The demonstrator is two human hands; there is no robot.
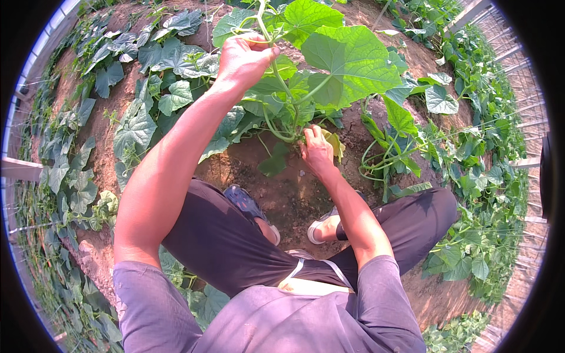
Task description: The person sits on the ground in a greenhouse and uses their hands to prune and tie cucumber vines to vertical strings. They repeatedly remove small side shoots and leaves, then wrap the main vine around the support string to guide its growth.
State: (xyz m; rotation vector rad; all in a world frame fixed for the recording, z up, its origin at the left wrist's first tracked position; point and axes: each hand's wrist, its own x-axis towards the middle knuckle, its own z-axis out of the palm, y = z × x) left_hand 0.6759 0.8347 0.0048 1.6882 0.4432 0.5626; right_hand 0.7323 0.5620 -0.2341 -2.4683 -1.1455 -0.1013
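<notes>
My left hand (246, 60) is raised in front of me, thumb and fingers pinching the green stem of a climbing vine (280, 80). Broad, lobed leaves (359, 65) spread from that stem to the right of the hand. Lower down, near the soil, my right hand (318, 152) reaches to the base of the same plant. Its fingers are bent together beside the curved lower stems (276, 134), and their tips are partly hidden, so what they grip cannot be made out. A yellowish leaf (336, 145) shows just right of that hand.
Bare brown soil (235, 167) lies between my bent legs, with my shoes (250, 206) on it. Leafy vines (168, 56) crowd the left, and another plant (391, 156) stands close on the right. Thin strings (206, 23) hang among the vines.
</notes>
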